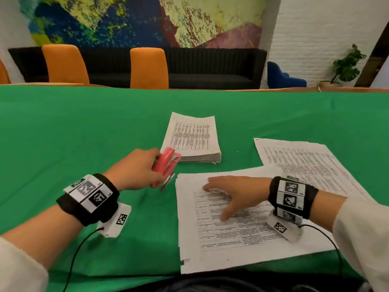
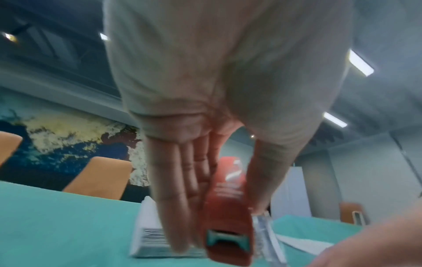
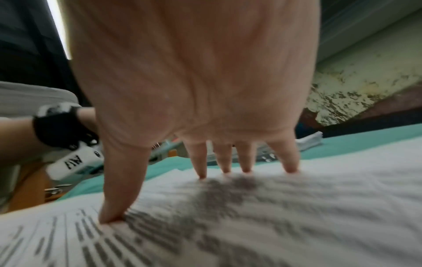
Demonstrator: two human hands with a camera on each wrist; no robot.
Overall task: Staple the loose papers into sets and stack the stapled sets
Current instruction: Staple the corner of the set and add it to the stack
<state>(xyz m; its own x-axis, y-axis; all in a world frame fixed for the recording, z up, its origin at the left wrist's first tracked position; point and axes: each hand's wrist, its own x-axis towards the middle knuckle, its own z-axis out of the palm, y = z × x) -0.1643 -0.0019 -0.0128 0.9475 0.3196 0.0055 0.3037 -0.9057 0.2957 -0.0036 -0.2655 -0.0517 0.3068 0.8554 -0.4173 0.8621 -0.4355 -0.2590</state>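
On the green tablecloth (image 1: 84, 127) right in front of the person sits a loose set of printed pages (image 1: 242, 245), slightly fanned at the edges, and the right hand (image 1: 237, 192) is pressed flat on top of it. Fingers are straight and spread, thumb out to the side, all the tips touching the top sheet, so nothing is gripped, just held down. The right wrist view shows the same thing, fingertips (image 3: 202, 174) planted on the print, though the text there is too blurry to read.

Just off the top left corner of that set, the left hand (image 1: 136, 169) has the red stapler (image 1: 166, 165). Thumb on one side, fingers on the other, clamped around the body, with the stapler tilted and its metal mouth end pointing down toward the paper corner. It looks close to the corner but I can't tell if it's touching.

Further back, near the middle of the table, is a thick neat stack of papers (image 1: 193, 138). Off to the right is another spread of sheets (image 1: 305, 159), partly tucked under the set being held. Two orange chairs (image 1: 149, 68) and a dark sofa (image 1: 210, 68) are behind the table.
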